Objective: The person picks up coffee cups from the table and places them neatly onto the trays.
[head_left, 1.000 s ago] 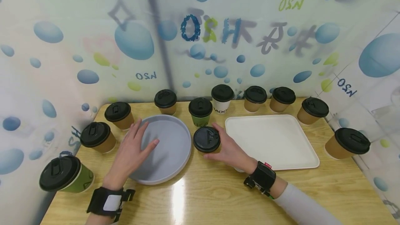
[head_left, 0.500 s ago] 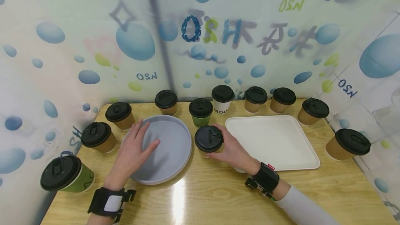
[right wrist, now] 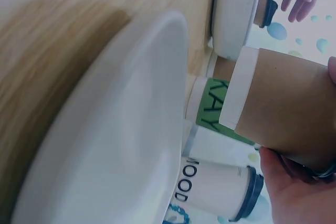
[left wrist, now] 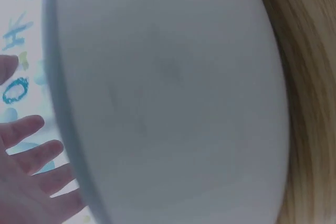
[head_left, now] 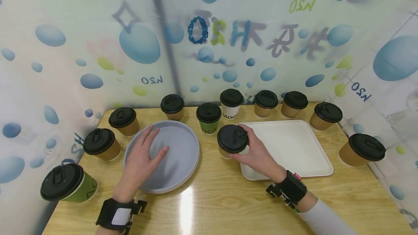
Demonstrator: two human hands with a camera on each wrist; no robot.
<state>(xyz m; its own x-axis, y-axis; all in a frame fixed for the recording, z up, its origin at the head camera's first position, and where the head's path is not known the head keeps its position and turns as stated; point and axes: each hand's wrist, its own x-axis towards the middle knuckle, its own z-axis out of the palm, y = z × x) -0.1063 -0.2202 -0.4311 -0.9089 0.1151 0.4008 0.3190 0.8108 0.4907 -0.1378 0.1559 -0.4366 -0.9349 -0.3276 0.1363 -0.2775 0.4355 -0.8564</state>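
Observation:
My right hand (head_left: 259,157) grips a brown paper coffee cup (head_left: 232,139) with a black lid, fingers and thumb around its side. That cup is held up off the table beside the left edge of the white rectangular tray (head_left: 290,148). In the right wrist view, the cup's brown wall (right wrist: 286,103) and white bottom band show. My left hand (head_left: 140,160) hovers over the left part of the round grey-blue plate (head_left: 179,155), fingers spread, holding nothing. In the left wrist view the plate (left wrist: 168,98) fills most of the picture.
A green lidded cup (head_left: 209,122) and a white "MOOD" cup (head_left: 230,110) stand behind the held cup. Several brown lidded cups line the back and sides, including one at far right (head_left: 354,155). A larger green cup (head_left: 81,188) stands front left.
My right hand has lifted the coffee cup and carried it right, from beside the plate to the tray's left edge. The left hand has barely moved.

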